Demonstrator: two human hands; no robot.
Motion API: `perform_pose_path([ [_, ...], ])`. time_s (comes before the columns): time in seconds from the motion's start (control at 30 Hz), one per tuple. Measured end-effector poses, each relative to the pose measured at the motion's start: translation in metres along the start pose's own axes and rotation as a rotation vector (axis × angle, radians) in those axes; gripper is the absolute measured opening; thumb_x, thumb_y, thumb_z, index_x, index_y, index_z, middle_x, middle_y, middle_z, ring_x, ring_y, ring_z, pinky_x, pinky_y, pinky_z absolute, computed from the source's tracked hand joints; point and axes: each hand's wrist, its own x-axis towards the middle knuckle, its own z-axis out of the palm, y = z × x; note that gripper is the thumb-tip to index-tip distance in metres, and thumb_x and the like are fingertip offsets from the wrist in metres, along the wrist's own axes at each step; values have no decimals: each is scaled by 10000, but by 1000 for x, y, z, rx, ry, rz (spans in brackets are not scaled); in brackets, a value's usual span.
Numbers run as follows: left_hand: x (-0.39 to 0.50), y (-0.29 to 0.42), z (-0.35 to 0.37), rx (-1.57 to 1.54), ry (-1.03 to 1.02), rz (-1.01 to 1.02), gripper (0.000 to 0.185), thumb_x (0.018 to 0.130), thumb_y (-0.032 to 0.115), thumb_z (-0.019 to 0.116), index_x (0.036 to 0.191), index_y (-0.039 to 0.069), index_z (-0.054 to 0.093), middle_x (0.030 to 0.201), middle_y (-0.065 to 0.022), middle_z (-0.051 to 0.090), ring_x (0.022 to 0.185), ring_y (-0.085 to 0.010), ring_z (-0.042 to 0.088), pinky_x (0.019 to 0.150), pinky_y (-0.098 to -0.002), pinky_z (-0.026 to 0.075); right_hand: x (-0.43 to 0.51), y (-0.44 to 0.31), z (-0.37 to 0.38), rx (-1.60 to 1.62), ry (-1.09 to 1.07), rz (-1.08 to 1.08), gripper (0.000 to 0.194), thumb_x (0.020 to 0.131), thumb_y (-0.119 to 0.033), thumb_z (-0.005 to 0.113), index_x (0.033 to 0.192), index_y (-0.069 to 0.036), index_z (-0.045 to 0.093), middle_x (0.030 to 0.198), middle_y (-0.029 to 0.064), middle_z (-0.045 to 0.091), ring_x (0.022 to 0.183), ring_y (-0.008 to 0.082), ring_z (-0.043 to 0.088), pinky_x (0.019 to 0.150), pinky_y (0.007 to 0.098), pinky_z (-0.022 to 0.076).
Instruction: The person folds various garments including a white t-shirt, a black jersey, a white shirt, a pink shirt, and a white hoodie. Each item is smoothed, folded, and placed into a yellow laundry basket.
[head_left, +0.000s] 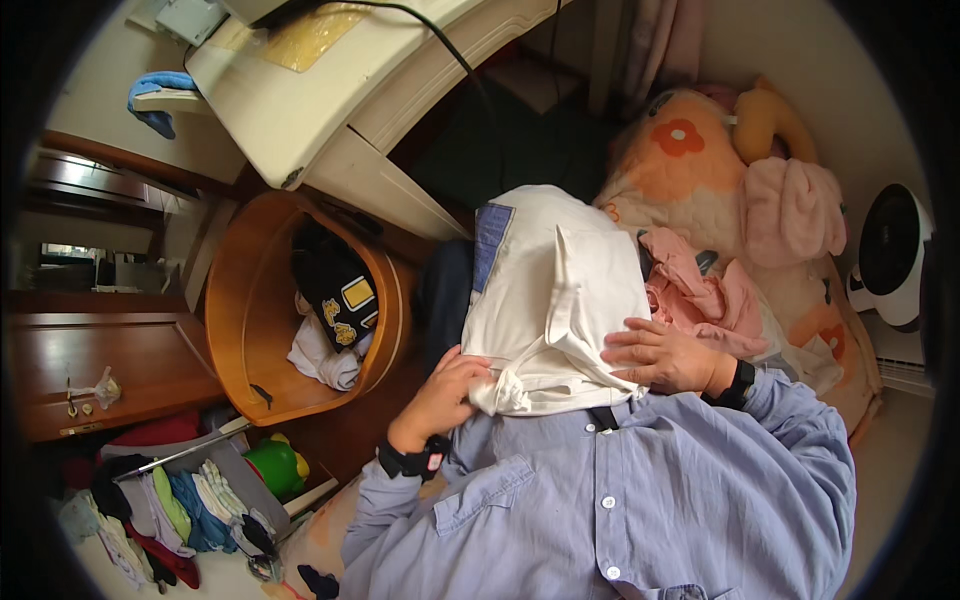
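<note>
A white cloth garment (525, 300) with a blue printed patch lies folded over the person's lap. My left hand (442, 397) rests at its lower left edge, beside a bunched knot of the fabric; whether the fingertips pinch the cloth is unclear. My right hand (660, 356) lies with fingers spread on the garment's right side, palm down. Just beyond that hand is a crumpled pink garment (705, 300) on the bedding. Dark bands circle both wrists.
An orange-brown tub (255, 300) at the left holds black and white clothes. A cream desk (315, 97) stands ahead. Flowered bedding (675, 180) carries a folded pink towel (795, 210); a white fan (892, 255) is at the right. Clothes hang (195, 502) at lower left.
</note>
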Motion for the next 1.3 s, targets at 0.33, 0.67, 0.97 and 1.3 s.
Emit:
perform_pose_path([
  [0.33, -12, -3, 8, 165, 110, 123, 439, 616, -66, 656, 1026, 89, 665, 1030, -62, 622, 1100, -251, 582, 1076, -485, 351, 28, 1, 7, 34, -160, 74, 740, 701, -40, 631, 1402, -133, 413, 1447, 125, 422, 1366, 286, 368, 1147, 505, 250],
  [0.67, -2, 21, -39, -308, 97, -53, 271, 802, -46, 557, 1063, -34, 626, 969, -135, 692, 894, -235, 676, 809, -303, 506, 4, 0, -8, 633, -86, 310, 260, 851, -70, 598, 1106, -17, 600, 1050, 107, 643, 907, 238, 634, 835, 288, 475],
  [0.97, 95, -57, -47, -562, 459, -209, 273, 959, 173, 535, 1160, 4, 611, 1065, -47, 656, 956, -139, 596, 870, -286, 464, 31, 70, -30, 891, 324, 765, 320, 913, -95, 585, 1224, -27, 551, 1062, -7, 604, 978, 91, 541, 887, 251, 441],
  [1.3, 159, -71, -4, 466, 476, -116, 760, 864, 449, 621, 1456, 87, 310, 1486, -224, 298, 1366, -404, 293, 1096, -517, 256, 47, 130, -24, 51, 484, 1009, 483, 823, -205, 652, 1247, -14, 521, 1190, 179, 585, 1064, 324, 586, 910, 376, 476],
])
